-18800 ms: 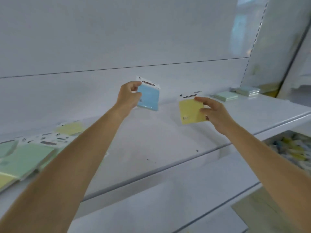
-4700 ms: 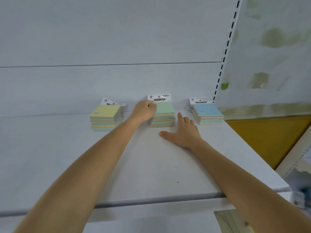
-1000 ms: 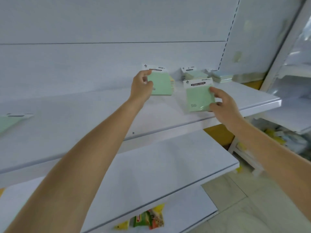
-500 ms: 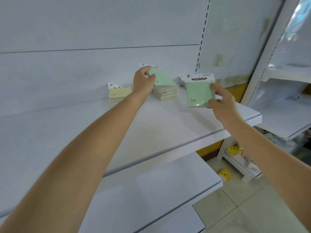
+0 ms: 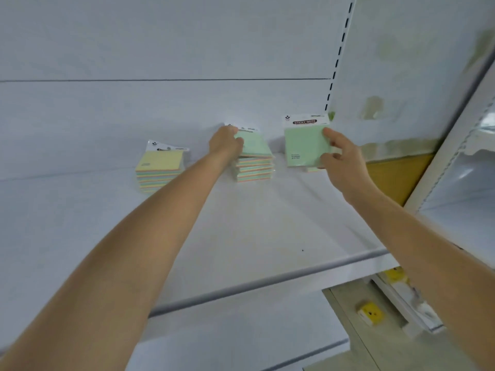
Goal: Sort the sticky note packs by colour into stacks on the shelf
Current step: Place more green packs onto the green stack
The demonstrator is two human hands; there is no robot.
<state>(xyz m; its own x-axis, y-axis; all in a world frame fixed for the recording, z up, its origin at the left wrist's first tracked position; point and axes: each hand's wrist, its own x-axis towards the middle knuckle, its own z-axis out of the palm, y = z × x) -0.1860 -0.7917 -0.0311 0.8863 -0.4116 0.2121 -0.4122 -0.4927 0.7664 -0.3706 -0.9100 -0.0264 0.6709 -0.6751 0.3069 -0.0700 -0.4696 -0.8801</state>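
Left fingers (image 5: 239,141): curled over the near-left edge of the tilted green pack (image 5: 253,142), thumb on top, gripping it.
Left hand (image 5: 226,141): knuckles up, wrist straight, forearm stretched long toward the back of the shelf (image 5: 241,236).
Tilted green pack: right of the fingertips, far edge raised, near edge resting on the middle stack (image 5: 254,168).
Middle stack: directly under the left fingers, against the back panel (image 5: 160,108).
Yellow-topped stack (image 5: 159,170): left of the left hand, apart from it, also at the back.
Right fingers (image 5: 332,136): thumb pressed on the face near the upper right corner, other fingers wrapped round the right edge; a firm pinch.
Right hand (image 5: 344,160): raised above the shelf, wrist bent slightly back.
Upright green pack (image 5: 305,145): left of the right fingertips, held vertical, face toward the camera, white header card on top reading STICKY NOTE, clear of the shelf.
Third stack (image 5: 313,170): only a sliver shows below the upright pack; colour cannot be told.
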